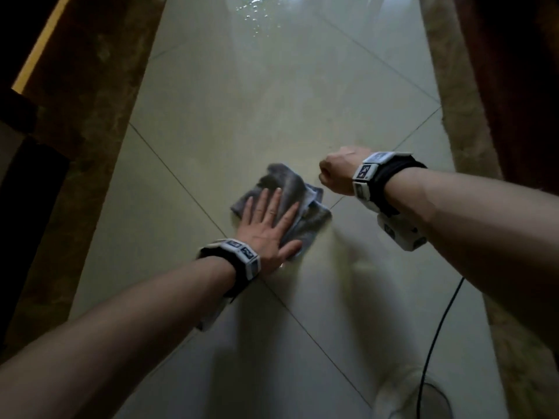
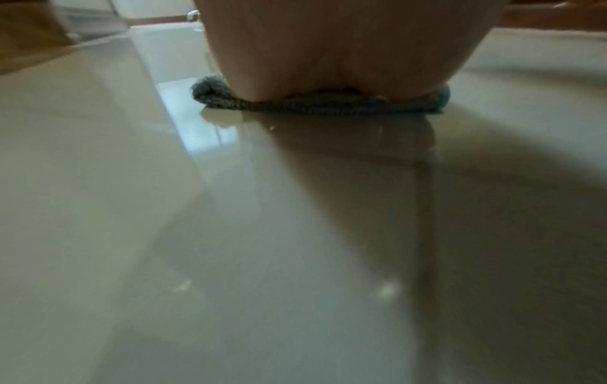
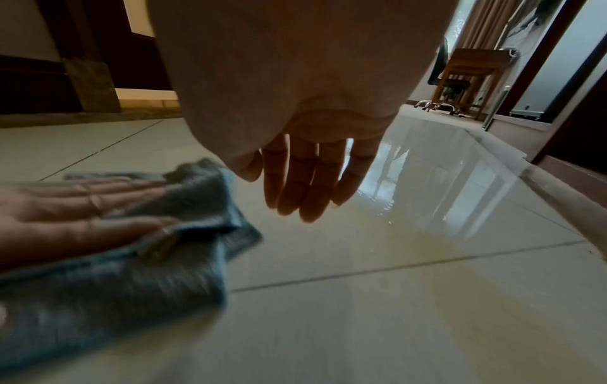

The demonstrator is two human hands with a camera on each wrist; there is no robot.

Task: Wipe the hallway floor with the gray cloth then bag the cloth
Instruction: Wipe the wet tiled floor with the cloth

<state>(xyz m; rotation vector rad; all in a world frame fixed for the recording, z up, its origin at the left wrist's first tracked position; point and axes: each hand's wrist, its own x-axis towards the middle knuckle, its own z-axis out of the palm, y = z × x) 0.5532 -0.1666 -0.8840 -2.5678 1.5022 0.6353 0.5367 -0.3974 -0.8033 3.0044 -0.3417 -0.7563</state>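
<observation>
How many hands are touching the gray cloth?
1. The left hand presses flat on the gray cloth on the floor. The right hand hangs just right of the cloth, touching nothing.

Glossy tiled floor; gray cloth, black cable.

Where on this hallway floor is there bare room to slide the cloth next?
Bare tile stretches ahead of the gray cloth, between the dark borders on both sides, up to a wet, shiny patch. Tile left of the left hand is also bare. It is crowded near right: a black cable and the hanging right hand.
</observation>
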